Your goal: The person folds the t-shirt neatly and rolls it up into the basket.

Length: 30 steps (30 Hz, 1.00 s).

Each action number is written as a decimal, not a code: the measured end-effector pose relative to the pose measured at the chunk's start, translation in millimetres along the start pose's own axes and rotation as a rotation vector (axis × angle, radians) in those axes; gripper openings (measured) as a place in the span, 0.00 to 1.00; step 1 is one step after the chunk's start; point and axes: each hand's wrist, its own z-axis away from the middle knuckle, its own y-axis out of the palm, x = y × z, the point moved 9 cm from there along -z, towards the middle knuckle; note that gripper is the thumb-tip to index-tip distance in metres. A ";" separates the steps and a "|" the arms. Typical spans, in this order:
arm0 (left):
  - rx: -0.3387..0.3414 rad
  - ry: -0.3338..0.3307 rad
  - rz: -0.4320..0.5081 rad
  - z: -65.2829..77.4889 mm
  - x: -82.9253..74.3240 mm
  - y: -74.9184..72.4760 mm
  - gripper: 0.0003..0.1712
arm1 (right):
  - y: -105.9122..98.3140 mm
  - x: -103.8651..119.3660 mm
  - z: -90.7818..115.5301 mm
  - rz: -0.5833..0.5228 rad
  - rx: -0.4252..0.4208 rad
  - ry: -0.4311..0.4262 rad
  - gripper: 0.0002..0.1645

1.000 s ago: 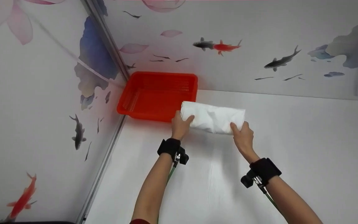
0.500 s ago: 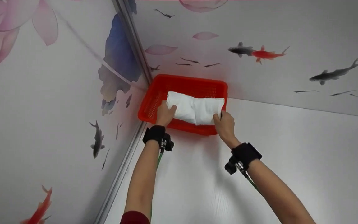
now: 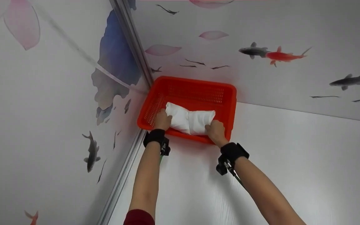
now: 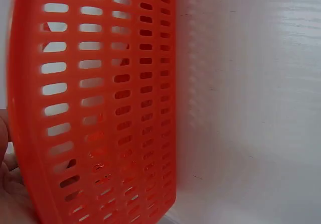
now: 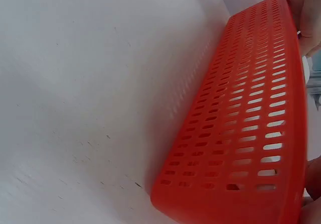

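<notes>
A folded white cloth (image 3: 180,118) lies low inside the red plastic basket (image 3: 195,82), near its front wall. My left hand (image 3: 162,119) grips the cloth's left end, thumb on top, while my right hand (image 3: 216,129) holds its right end. Both wrists pass over the basket's front rim. From the left wrist view, the slotted basket wall (image 4: 110,93) hides most of the cloth, with part of my left hand (image 4: 15,196) at the lower left edge. In the right wrist view the front wall (image 5: 241,103) likewise covers much of what is inside.
The basket stands on a white tabletop (image 3: 186,187), tucked into a corner. A left panel (image 3: 52,125) and a back panel (image 3: 280,28), both printed with fish and petals, border it. A metal strip (image 3: 136,47) runs up the corner.
Both hands have carried the cloth leftward from beside the basket's right front, over the rim, then down into the basket. The head view has shifted, too.
</notes>
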 end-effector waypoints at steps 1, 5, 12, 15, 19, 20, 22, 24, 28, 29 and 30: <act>-0.024 0.006 -0.038 0.6 -0.3 0.4 0.22 | 2.8 -1.9 0.1 0.012 0.025 0.025 0.13; -0.055 -0.043 -0.171 37.9 -40.2 -36.9 0.09 | 16.4 -13.5 -7.8 0.088 0.109 0.116 0.10; -0.094 -0.061 -0.251 56.6 -57.3 -51.7 0.11 | 75.5 -89.2 -76.5 0.214 0.061 -0.008 0.09; -0.070 -0.052 -0.232 54.0 -58.1 -46.0 0.12 | 79.2 -104.1 -90.2 0.236 0.042 -0.011 0.10; -0.074 -0.017 -0.240 53.7 -67.9 -43.7 0.13 | 41.1 -57.2 -55.0 0.188 0.030 -0.124 0.13; -0.078 -0.002 -0.233 54.0 -72.2 -43.7 0.13 | 28.6 -41.0 -41.7 0.156 0.019 -0.177 0.13; -0.082 0.041 -0.205 54.4 -83.1 -43.7 0.12 | 4.6 -10.4 -15.8 0.073 0.053 -0.252 0.15; -0.085 0.092 -0.180 54.9 -94.8 -43.0 0.12 | -13.8 9.3 3.0 0.008 0.074 -0.300 0.16; -0.093 0.186 -0.152 55.6 -118.4 -37.6 0.12 | -33.3 16.6 15.3 -0.024 0.069 -0.356 0.15; -0.097 0.208 -0.154 55.8 -123.7 -35.0 0.12 | -36.9 15.4 16.7 -0.018 0.061 -0.364 0.15; -0.101 0.223 -0.151 58.4 -125.5 -32.9 0.12 | -37.2 13.6 18.5 -0.013 0.059 -0.367 0.14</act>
